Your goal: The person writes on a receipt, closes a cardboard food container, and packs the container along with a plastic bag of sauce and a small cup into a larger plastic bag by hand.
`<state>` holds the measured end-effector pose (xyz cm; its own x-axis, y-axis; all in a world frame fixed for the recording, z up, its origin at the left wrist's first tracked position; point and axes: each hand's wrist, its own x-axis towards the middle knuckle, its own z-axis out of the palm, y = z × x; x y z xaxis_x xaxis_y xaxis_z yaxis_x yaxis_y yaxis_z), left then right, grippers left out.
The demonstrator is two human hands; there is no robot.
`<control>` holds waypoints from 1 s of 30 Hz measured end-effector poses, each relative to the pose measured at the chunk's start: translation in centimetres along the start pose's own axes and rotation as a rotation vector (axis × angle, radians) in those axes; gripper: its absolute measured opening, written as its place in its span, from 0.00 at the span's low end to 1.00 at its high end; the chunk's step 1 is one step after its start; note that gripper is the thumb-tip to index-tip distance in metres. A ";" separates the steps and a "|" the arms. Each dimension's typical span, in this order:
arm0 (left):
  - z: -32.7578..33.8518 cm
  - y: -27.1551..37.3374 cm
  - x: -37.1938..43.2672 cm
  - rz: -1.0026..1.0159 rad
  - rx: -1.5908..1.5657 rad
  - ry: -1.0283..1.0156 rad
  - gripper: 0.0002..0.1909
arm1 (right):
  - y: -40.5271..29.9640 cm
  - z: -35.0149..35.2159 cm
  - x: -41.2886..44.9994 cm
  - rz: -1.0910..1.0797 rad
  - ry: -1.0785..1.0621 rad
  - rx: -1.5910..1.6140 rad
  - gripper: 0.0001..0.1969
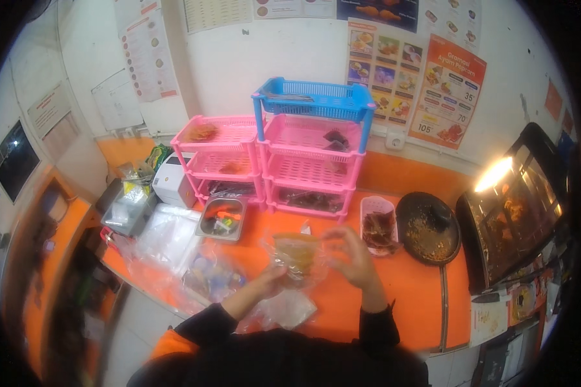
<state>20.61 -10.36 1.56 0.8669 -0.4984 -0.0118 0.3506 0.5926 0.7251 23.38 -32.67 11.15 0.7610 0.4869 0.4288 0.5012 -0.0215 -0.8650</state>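
My left hand [272,281] grips the lower left of a clear plastic bag [296,259] with yellowish-brown contents, held above the orange counter. Just right of the bag, my right hand [353,259] has its thumb and fingers apart, close to the film. Motion blur hides whether its fingertips touch the bag. Below my left hand lies a whitish plastic packet or stack of bags [289,308]. To its left rests a clear bag of small blue and white packets [215,273].
Pink tiered racks [314,169] with a blue top tray [314,99] stand at the back. A steel container [221,218] and white printer [174,180] are left. Rightward are a pink basket [378,225] of dark sachets, a stone mortar [428,230] and a lit display warmer [511,208].
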 end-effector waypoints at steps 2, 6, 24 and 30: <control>-1.1 0.0 -0.5 0.027 0.015 -0.129 0.46 | 0.9 1.3 -1.8 0.072 0.016 0.113 0.28; -0.2 0.4 -1.7 -0.012 0.004 -0.165 0.46 | -0.5 2.2 -2.8 0.107 0.060 0.233 0.23; 4.3 0.5 -3.0 -0.034 0.662 -0.306 0.49 | -2.5 2.4 0.9 0.068 -0.192 -0.077 0.16; 5.1 1.2 -2.9 0.001 0.879 -0.396 0.45 | -4.5 3.8 3.4 0.093 -0.218 -0.052 0.07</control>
<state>16.77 -11.40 5.99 0.6284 -0.7707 0.1053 -0.1798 -0.0122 0.9836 22.15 -27.54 15.55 0.7009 0.6574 0.2767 0.4581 -0.1175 -0.8811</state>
